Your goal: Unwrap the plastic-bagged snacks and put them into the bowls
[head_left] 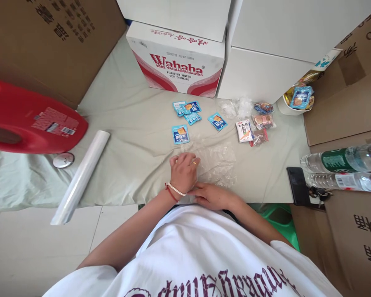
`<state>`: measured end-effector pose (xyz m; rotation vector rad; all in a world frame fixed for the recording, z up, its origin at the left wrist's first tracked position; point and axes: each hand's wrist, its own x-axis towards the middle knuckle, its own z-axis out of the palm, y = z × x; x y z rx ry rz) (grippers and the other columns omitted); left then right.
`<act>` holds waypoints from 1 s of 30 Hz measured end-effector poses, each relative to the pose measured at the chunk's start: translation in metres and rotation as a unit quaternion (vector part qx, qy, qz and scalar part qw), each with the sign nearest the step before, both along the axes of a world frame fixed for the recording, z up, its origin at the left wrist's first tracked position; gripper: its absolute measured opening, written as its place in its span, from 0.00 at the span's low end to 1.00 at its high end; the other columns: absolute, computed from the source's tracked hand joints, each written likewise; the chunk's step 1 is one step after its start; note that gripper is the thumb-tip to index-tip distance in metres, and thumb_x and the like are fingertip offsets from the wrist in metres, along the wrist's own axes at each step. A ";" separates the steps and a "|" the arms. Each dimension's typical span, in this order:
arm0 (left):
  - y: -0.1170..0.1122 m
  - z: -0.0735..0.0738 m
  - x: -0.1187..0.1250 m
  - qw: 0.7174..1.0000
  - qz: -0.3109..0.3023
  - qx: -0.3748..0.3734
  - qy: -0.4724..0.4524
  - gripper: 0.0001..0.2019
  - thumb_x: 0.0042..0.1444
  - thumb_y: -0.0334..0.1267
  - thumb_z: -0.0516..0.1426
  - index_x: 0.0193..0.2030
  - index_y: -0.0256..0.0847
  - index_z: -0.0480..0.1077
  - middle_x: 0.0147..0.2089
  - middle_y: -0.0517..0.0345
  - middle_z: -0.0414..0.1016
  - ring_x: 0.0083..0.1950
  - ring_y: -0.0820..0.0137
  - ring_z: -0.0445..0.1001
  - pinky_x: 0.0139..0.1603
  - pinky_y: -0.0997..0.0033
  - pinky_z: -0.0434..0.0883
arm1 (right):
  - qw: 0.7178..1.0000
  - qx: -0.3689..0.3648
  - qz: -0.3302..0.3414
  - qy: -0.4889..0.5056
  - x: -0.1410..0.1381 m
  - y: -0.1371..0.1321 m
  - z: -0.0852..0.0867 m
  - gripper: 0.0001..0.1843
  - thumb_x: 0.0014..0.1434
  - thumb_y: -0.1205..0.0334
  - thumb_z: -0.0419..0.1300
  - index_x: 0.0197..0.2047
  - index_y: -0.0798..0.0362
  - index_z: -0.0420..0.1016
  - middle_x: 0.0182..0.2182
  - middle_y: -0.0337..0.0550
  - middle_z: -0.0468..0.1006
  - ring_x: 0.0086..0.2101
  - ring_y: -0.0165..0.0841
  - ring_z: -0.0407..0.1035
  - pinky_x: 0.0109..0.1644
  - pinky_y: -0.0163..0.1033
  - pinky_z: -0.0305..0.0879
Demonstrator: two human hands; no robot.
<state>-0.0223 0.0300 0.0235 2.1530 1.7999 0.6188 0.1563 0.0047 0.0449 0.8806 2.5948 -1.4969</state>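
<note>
My left hand (184,171) rests knuckles-up on the pale green cloth (132,136), fingers curled onto the near edge of a clear plastic bag (218,163). It wears a ring and bead bracelets. My right hand (212,196) lies just below it at the cloth's front edge, fingers tucked toward the left wrist, touching the same bag. Several small blue snack packets (181,134) lie just beyond the hands. Further right are a white packet (244,130) and reddish wrapped snacks (261,123).
A roll of clear film (80,177) lies at the left beside a red jug (31,119) and a round metal lid (62,160). A Wahaha carton (177,62) and white boxes stand behind. A bowl of snacks (298,101), water bottles (343,161), a phone (297,186) and cardboard boxes sit right.
</note>
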 end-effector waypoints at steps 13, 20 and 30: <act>0.002 -0.035 -0.065 0.990 -0.122 -0.073 -0.024 0.23 0.62 0.34 0.52 0.63 0.45 0.73 0.74 0.46 0.68 0.76 0.55 0.64 0.77 0.37 0.53 | 0.900 0.051 -0.430 -0.054 0.085 0.036 -0.013 0.17 0.65 0.53 0.55 0.42 0.51 0.84 0.38 0.44 0.85 0.38 0.38 0.77 0.48 0.43 0.73; -0.022 -0.036 -0.062 0.986 -0.125 -0.089 -0.064 0.23 0.61 0.33 0.51 0.61 0.46 0.73 0.73 0.49 0.68 0.77 0.56 0.63 0.78 0.31 0.46 | 0.842 0.223 -0.449 -0.197 0.076 0.172 0.013 0.19 0.69 0.54 0.54 0.51 0.53 0.81 0.45 0.51 0.83 0.46 0.43 0.76 0.52 0.45 0.69; -0.025 -0.031 -0.058 0.988 -0.127 -0.068 -0.057 0.18 0.69 0.36 0.50 0.61 0.46 0.73 0.73 0.49 0.69 0.77 0.57 0.63 0.79 0.35 0.49 | 0.828 0.177 -0.364 -0.388 0.018 0.258 0.003 0.25 0.65 0.46 0.63 0.54 0.58 0.78 0.50 0.59 0.80 0.49 0.47 0.74 0.51 0.43 0.66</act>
